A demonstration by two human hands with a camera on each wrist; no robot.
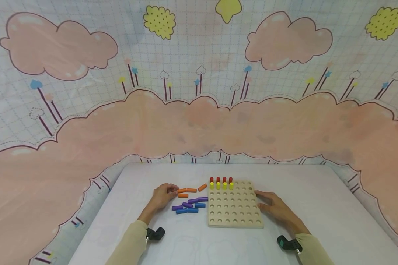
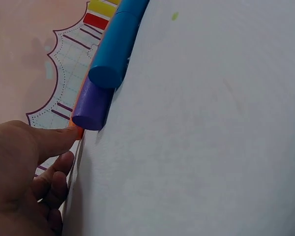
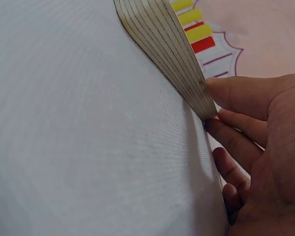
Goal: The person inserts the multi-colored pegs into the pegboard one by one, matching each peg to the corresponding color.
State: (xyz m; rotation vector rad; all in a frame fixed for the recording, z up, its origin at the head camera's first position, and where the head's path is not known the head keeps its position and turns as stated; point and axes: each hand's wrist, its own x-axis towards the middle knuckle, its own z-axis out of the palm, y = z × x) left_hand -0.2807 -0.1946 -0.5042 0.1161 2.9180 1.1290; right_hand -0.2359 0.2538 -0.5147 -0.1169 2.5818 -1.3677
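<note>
My left hand [image 1: 166,193] is at the left end of an orange peg [image 1: 182,191], thumb and fingertips pinching its end. In the left wrist view the thumb touches the orange peg [image 2: 79,132], which is mostly hidden behind a purple peg [image 2: 92,105] and a blue peg [image 2: 110,54]. My right hand [image 1: 278,208] rests against the right edge of a wooden pegboard [image 1: 235,225], fingers spread. Seen from the right wrist, thumb and finger touch the board's layered side [image 3: 167,49]. Red pegs [image 1: 224,179] and yellow pegs [image 1: 224,186] stand upright in its two far rows, at the left.
Left of the board lie more orange pegs [image 1: 202,187], several purple pegs [image 1: 193,201] and several blue pegs [image 1: 192,210]. Everything is on a white table [image 1: 232,246]. Behind it hangs a printed cloth [image 1: 212,125] with clouds.
</note>
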